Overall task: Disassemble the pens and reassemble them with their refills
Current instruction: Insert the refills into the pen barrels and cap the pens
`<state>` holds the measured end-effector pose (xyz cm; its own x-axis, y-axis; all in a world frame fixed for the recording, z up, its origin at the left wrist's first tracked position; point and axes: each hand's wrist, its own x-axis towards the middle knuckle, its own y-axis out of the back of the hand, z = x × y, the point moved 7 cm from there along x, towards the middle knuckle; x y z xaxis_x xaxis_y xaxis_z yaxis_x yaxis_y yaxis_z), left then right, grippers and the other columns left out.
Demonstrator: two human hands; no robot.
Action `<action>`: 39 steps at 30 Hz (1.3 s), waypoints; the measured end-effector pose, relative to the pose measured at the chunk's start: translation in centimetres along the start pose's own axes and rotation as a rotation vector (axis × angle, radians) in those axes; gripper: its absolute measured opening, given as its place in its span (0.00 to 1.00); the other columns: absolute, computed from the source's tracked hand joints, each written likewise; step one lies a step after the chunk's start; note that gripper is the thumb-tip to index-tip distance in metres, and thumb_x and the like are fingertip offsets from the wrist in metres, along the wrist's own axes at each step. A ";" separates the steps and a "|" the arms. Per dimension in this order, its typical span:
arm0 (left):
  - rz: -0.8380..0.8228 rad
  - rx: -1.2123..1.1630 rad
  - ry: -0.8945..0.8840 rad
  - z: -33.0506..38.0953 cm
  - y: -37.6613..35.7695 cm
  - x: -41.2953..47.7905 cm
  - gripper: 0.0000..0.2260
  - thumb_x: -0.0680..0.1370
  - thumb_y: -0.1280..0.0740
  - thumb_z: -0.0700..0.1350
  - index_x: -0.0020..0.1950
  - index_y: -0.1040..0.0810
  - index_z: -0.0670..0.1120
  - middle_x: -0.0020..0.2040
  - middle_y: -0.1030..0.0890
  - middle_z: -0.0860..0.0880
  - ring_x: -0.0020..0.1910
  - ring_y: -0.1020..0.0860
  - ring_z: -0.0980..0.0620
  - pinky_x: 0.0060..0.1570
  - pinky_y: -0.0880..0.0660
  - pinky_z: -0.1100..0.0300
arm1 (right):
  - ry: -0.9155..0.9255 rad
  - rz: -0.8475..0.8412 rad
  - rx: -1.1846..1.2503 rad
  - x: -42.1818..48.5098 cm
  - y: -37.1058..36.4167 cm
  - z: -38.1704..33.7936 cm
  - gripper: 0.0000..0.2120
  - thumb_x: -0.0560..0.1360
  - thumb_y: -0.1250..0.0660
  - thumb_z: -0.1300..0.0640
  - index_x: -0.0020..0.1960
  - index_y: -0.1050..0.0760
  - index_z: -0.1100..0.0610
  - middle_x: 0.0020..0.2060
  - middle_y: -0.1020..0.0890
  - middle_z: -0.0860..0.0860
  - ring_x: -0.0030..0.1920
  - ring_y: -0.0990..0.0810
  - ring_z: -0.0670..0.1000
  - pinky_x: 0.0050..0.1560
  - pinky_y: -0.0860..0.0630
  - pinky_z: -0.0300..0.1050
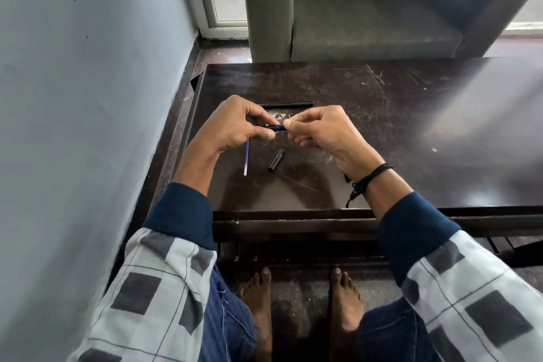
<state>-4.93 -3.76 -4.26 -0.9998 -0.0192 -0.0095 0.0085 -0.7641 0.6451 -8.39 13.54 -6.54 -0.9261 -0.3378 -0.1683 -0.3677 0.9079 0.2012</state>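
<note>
While left hand and right hand pinch its ends, the pen piece looks dark.

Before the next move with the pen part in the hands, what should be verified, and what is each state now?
1. Pen part pinched by left hand and right hand: ok.
2. Refill lies on the table near the left hand: ok.
3. Cap lies beside the refill, apart from it: ok.
4. Second pen beyond the hands fully assembled: cannot tell.
5. Pen part empty inside: cannot tell.
</note>
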 end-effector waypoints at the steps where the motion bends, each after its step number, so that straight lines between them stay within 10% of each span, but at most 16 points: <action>1: -0.005 0.000 -0.004 0.1 -0.1 0.0 0.12 0.67 0.20 0.40 0.49 0.12 0.48 0.40 0.14 0.51 0.41 0.17 0.56 0.50 0.21 0.59 | 0.011 0.001 0.006 0.0 0.1 0.0 0.10 0.75 0.24 0.58 0.46 0.17 0.66 0.36 0.15 0.56 0.34 0.20 0.46 0.38 0.21 0.36; 10: -0.025 -0.006 -0.015 0.4 -0.2 -0.1 0.12 0.68 0.21 0.38 0.50 0.13 0.46 0.39 0.14 0.51 0.32 0.21 0.65 0.38 0.29 0.75 | -0.052 0.023 -0.067 0.3 -0.1 0.5 0.24 0.77 0.30 0.41 0.43 0.16 0.64 0.31 0.15 0.55 0.29 0.21 0.46 0.33 0.23 0.36; 16: -0.013 0.001 -0.009 0.2 -0.2 0.0 0.12 0.67 0.20 0.40 0.50 0.12 0.47 0.39 0.14 0.53 0.33 0.22 0.67 0.41 0.29 0.72 | -0.001 -0.001 0.002 0.1 0.4 0.2 0.13 0.75 0.24 0.57 0.46 0.17 0.69 0.35 0.16 0.56 0.32 0.21 0.45 0.35 0.22 0.36; 22: -0.024 -0.001 -0.016 0.4 -0.3 -0.1 0.12 0.68 0.21 0.38 0.50 0.13 0.46 0.39 0.15 0.50 0.31 0.22 0.65 0.37 0.30 0.76 | -0.041 0.018 -0.080 0.2 0.3 0.4 0.20 0.77 0.28 0.44 0.43 0.16 0.64 0.33 0.14 0.55 0.31 0.20 0.46 0.34 0.22 0.36; 27: -0.019 0.002 -0.008 0.2 -0.3 0.0 0.12 0.67 0.20 0.38 0.50 0.12 0.46 0.39 0.15 0.52 0.32 0.22 0.66 0.37 0.30 0.76 | 0.021 -0.017 -0.026 0.1 0.4 0.0 0.11 0.74 0.23 0.58 0.46 0.17 0.68 0.36 0.15 0.57 0.34 0.20 0.46 0.36 0.22 0.37; 39: -0.018 0.011 -0.008 0.0 -0.3 0.1 0.12 0.67 0.20 0.40 0.50 0.12 0.48 0.39 0.14 0.53 0.34 0.21 0.66 0.41 0.30 0.72 | -0.004 -0.015 -0.025 0.3 0.3 0.4 0.12 0.75 0.24 0.57 0.45 0.17 0.68 0.34 0.15 0.56 0.30 0.21 0.44 0.34 0.23 0.35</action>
<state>-5.03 -3.50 -4.42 -0.9999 -0.0005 -0.0151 -0.0095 -0.7570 0.6534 -8.79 13.83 -6.96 -0.9199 -0.3507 -0.1754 -0.3840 0.8961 0.2227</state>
